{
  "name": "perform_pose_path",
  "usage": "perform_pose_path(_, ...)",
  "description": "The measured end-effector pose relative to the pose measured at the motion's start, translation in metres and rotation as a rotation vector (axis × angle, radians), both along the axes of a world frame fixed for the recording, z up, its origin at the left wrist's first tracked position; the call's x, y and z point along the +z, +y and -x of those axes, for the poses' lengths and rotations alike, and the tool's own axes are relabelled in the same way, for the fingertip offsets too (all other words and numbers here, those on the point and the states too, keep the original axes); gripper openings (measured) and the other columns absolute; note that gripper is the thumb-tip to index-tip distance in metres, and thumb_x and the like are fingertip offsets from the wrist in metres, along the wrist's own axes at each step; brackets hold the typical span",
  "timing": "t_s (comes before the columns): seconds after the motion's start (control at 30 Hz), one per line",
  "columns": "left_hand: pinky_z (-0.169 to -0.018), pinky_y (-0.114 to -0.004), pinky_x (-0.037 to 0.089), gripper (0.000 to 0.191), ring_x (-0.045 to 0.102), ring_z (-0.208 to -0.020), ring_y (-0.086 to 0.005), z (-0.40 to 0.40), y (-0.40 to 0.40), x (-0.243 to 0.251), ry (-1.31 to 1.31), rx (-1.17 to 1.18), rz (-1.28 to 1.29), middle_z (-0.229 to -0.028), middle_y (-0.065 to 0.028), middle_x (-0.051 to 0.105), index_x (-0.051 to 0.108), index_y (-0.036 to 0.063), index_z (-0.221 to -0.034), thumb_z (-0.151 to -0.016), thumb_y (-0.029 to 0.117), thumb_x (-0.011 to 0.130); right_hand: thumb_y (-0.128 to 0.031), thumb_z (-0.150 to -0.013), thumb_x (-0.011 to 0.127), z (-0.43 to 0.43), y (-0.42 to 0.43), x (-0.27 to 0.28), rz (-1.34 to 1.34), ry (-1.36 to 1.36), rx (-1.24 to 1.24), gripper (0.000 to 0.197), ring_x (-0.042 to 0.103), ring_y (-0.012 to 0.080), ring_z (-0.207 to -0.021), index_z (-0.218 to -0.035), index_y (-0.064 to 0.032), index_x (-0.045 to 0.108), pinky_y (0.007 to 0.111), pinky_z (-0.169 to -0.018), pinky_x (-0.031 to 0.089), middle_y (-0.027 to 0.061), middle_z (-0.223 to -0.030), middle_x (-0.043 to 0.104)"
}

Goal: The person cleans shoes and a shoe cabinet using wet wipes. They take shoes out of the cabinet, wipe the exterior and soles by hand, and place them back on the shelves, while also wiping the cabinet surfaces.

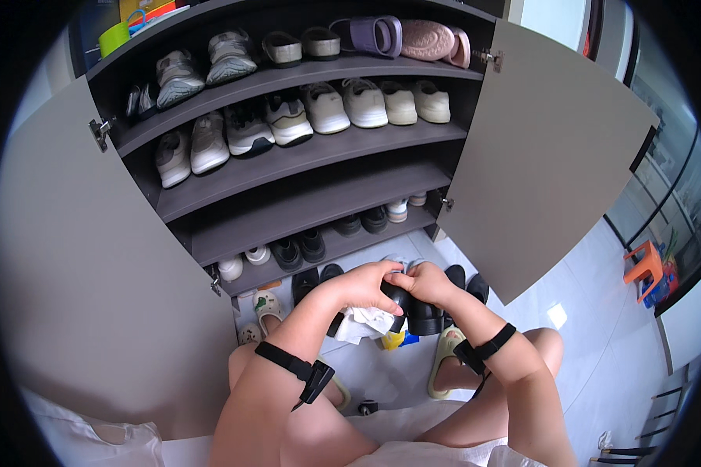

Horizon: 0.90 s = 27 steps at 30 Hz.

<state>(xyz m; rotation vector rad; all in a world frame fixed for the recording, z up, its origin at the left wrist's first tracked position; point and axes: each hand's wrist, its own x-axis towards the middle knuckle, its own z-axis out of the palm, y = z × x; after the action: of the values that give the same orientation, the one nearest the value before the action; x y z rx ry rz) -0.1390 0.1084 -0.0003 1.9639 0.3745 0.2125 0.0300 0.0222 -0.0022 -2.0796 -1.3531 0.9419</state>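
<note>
A pair of glossy black shoes is held out over the floor, side by side. My left hand (369,286) grips the left black shoe (395,293), thumb and fingers spread around it. A crumpled white tissue or cloth (364,324) hangs just below that hand; whether the fingers pinch it cannot be told. Around the right black shoe (426,320), its heel towards me, my right hand (431,283) is closed, and its thumb reaches across to the left shoe. The toes of both shoes are hidden behind my hands.
Ahead stands a dark shoe cabinet (321,225) with several shoes on its shelves. Its left door (111,280) and right door (549,152) are swung out on both sides. More black shoes (305,282) and a yellow-blue packet (398,340) are on the tiles. An orange stool (646,265) is at right.
</note>
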Motion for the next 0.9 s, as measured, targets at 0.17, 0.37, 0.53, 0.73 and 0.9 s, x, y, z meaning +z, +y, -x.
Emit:
perform_pose_path(0.17, -0.062, -0.029, 0.047, 0.044, 0.059, -0.070, -0.0134, 0.007, -0.015, 0.029, 0.296, 0.044, -0.029, -0.074, -0.0082, 0.063, 0.063, -0.0025, -0.083, -0.059, 0.026, 0.088, -0.062, -0.071, 0.069, -0.001, 0.004, -0.018, -0.008, -0.098, 0.137, 0.060, 0.062, 0.0201, -0.059, -0.067, -0.0018, 0.069, 0.033, -0.060, 0.049, 0.0100, -0.061, 0.063)
perform_pose_path(0.37, -0.070, -0.035, 0.049, 0.047, 0.065, -0.079, -0.0293, 0.047, -0.015, 0.042, 0.266, 0.295, -0.263, -0.085, -0.0167, 0.065, 0.064, 0.0010, -0.088, -0.056, 0.028, 0.085, -0.026, -0.074, 0.079, -0.003, -0.004, 0.021, -0.117, 0.395, 0.359, 0.043, 0.059, 0.0133, -0.077, -0.106, -0.0039, 0.060, 0.027, -0.072, 0.047, 0.0044, -0.086, 0.065)
perform_pose_path(0.53, -0.075, -0.038, 0.047, 0.042, 0.060, -0.089, -0.0309, 0.092, -0.023, 0.075, 0.072, 0.512, -0.489, -0.093, -0.0134, 0.060, 0.061, 0.0027, -0.090, -0.058, 0.020, 0.083, -0.002, -0.067, 0.072, 0.007, -0.023, 0.039, -0.275, 0.376, 0.565, 0.044, 0.055, 0.0164, -0.098, -0.107, -0.0064, 0.056, 0.030, -0.088, 0.044, 0.0052, -0.101, 0.058)
perform_pose_path(0.73, -0.074, -0.040, 0.048, 0.041, 0.059, -0.088, -0.0345, 0.131, -0.004, 0.081, 0.052, 0.737, -0.681, -0.093, -0.0132, 0.058, 0.059, 0.0022, -0.092, -0.057, 0.009, 0.080, -0.001, -0.064, 0.067, 0.061, -0.013, 0.067, -0.741, -0.207, 0.697, 0.020, 0.053, 0.0322, -0.082, -0.080, -0.0064, 0.057, 0.039, -0.073, 0.045, 0.0112, -0.082, 0.052)
perform_pose_path(0.9, -0.076, -0.041, 0.048, 0.040, 0.059, -0.090, -0.0354, 0.170, 0.030, 0.061, 0.093, 0.899, -0.703, -0.095, -0.0134, 0.060, 0.059, 0.0031, -0.091, -0.057, 0.009, 0.080, 0.000, -0.065, 0.067, 0.075, 0.052, 0.042, -0.951, -0.269, 0.740, 0.015, 0.053, 0.0320, -0.082, -0.074, -0.0061, 0.057, 0.039, -0.073, 0.045, 0.0113, -0.082, 0.051)
